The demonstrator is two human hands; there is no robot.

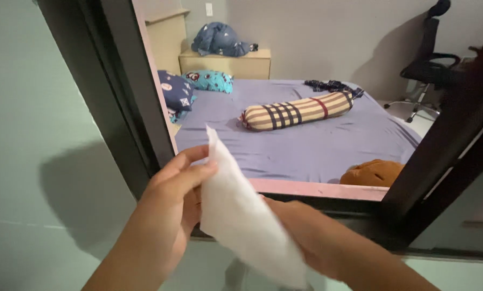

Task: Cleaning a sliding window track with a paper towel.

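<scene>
white cloth (241, 215) before dark window frame (128, 91)

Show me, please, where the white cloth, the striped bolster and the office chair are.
white cloth (241, 215), head view, middle of the sheet.
striped bolster (298, 110), head view, middle of its body.
office chair (427, 67), head view, on the seat.

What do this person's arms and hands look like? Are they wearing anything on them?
Both forearms are bare: no sleeves reach into view. The left hand shows no glove, ring, watch or bracelet. The right hand is mostly hidden behind a white cloth, but its wrist and forearm also show nothing worn.
</scene>
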